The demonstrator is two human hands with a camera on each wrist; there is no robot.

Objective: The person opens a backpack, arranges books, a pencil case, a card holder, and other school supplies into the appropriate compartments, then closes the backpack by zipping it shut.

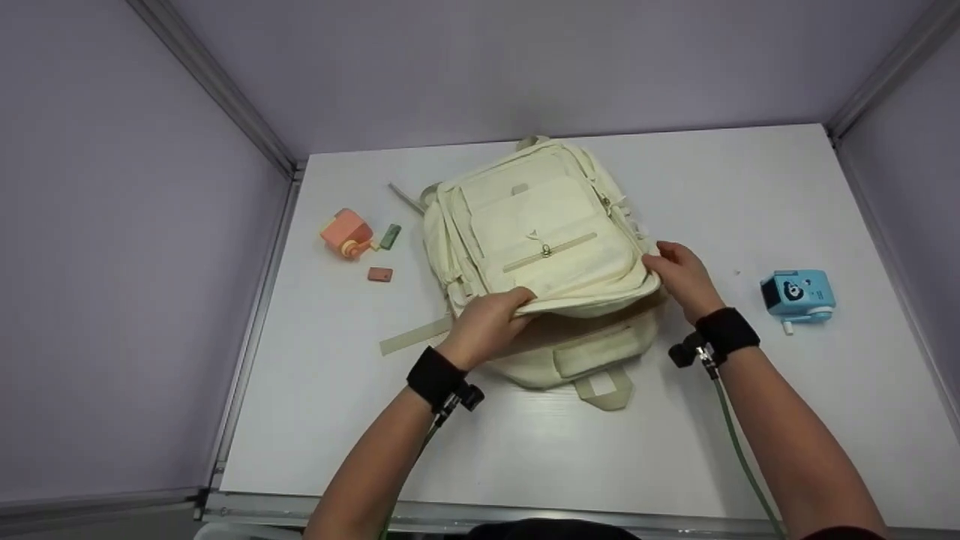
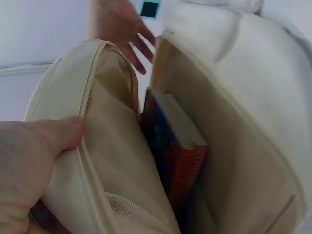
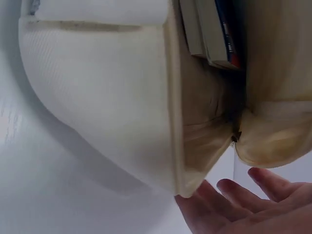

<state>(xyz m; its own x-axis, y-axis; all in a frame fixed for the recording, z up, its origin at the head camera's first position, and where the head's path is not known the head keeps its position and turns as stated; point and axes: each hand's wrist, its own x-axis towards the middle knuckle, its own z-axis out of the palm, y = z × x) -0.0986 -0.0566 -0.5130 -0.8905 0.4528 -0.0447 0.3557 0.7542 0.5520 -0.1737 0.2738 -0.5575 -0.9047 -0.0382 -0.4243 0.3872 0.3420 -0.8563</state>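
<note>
A cream backpack (image 1: 551, 225) lies on the table with its main compartment unzipped toward me. My left hand (image 1: 487, 324) grips the near edge of its front panel, thumb on top, and holds it raised. At the right corner of the opening is my right hand (image 1: 684, 277). Its fingers (image 3: 229, 200) are extended in the right wrist view, with fingertips at the fabric edge and no visible grip. Inside the compartment stand books (image 2: 183, 156) with blue and red covers, their lower part hidden by the lining.
An orange box-shaped toy with a crank (image 1: 347, 234), a green small block (image 1: 390, 236) and a red small block (image 1: 380, 274) lie left of the bag. A blue panda box with a crank (image 1: 799, 296) stands at the right. Straps spread out; walls enclose the white table (image 1: 555, 457).
</note>
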